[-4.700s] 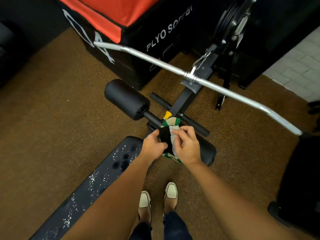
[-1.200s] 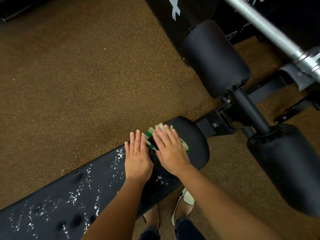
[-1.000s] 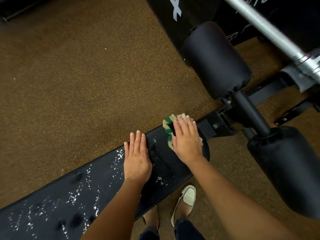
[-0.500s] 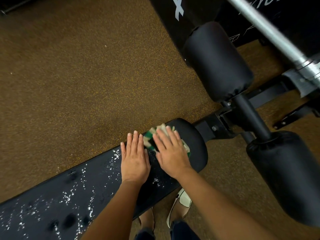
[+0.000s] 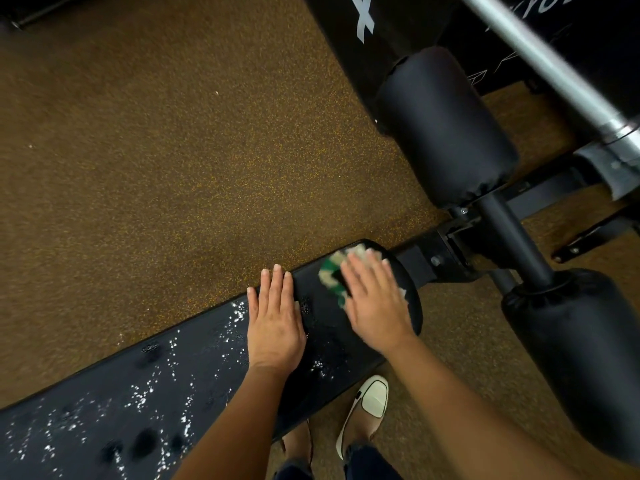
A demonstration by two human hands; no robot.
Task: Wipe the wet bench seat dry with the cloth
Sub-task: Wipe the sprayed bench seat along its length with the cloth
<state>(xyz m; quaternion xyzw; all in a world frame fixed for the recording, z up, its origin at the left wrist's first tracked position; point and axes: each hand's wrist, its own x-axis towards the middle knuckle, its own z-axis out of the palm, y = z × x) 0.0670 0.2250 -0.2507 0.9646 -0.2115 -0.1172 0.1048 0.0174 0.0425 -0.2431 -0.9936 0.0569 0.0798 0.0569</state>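
Note:
The black padded bench seat (image 5: pixel 145 382) runs from the lower left to its rounded end at centre right, speckled with white water drops along its left part. A green, cream and black cloth (image 5: pixel 333 275) lies near that rounded end. My right hand (image 5: pixel 374 303) presses flat on the cloth with straight fingers and covers most of it. My left hand (image 5: pixel 275 317) rests flat on the seat just left of the cloth, fingers straight and together.
Two black foam roller pads (image 5: pixel 446 126) (image 5: pixel 575 348) sit on a black frame post (image 5: pixel 512 237) right of the seat end. A silver bar (image 5: pixel 540 60) crosses the top right over a black plyo box (image 5: pixel 349 32). Brown speckled floor (image 5: pixel 156 150) surrounds everything. My shoe (image 5: pixel 370 407) shows below the seat.
My right hand has slid the cloth to the right, toward the rounded end of the seat, leaving a wiped patch beside my left hand. My left hand has stayed in place.

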